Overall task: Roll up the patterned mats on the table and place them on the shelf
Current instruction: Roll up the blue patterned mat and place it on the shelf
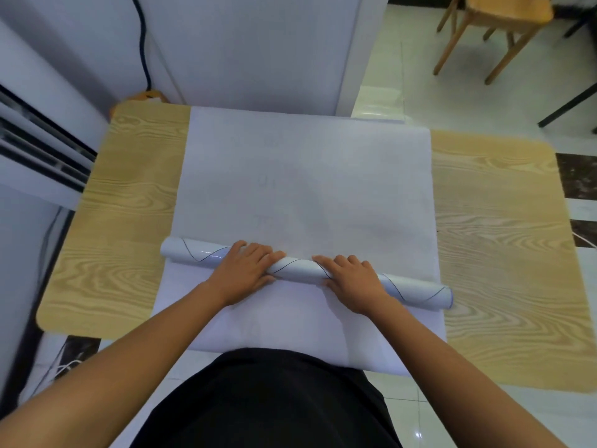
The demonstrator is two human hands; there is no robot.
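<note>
A white mat (307, 189) lies spread across the wood-grain table (129, 189), its faint pattern barely visible. Part of it is wound into a tight white roll (297, 268) with thin dark lines, lying slightly slanted across the mat from left to lower right. My left hand (245, 270) rests palm down on the roll left of its middle, fingers curled over its top. On the right half, my right hand (352, 282) presses the roll the same way. A flat stretch of mat (274, 324) lies between the roll and my body. No shelf is in view.
A white cabinet (258, 50) stands behind the table with a black cable (142, 43) beside it. An air-conditioner unit (38, 150) is at the left. A wooden chair (494, 24) stands on the tiled floor at the top right. Bare table shows on both sides of the mat.
</note>
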